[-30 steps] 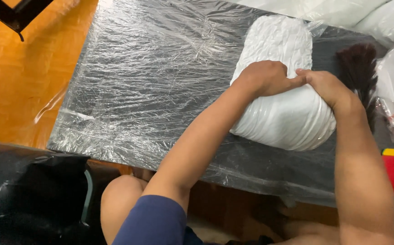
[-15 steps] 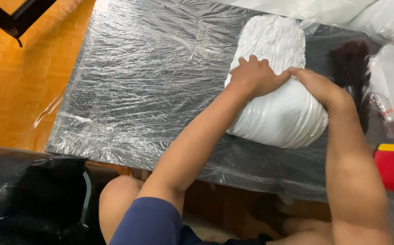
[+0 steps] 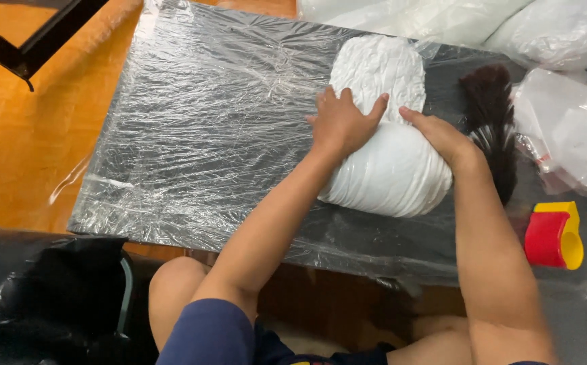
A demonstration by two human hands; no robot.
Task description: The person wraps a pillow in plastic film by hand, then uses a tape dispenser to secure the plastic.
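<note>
A white, ribbed, oblong bundle (image 3: 381, 81) lies on a dark board (image 3: 205, 135) covered with clear plastic wrap. My left hand (image 3: 342, 122) presses flat on the bundle's middle, fingers spread. On its right side rests my right hand (image 3: 441, 135), palm down, fingers pointing toward the left hand. Both hands squeeze the bundle at its waist. Just right of the bundle lies a dark brush-like tuft (image 3: 493, 128), next to my right wrist.
A red and yellow tape dispenser (image 3: 553, 236) sits at the right. Clear plastic bags (image 3: 564, 128) lie at the far right and top. An orange wooden floor (image 3: 16, 149) is on the left, a black plastic-covered object (image 3: 43, 297) at the lower left.
Both hands have slid up the bundle from its lower part to its middle, and the left fingers have spread wider. The view has shifted slightly.
</note>
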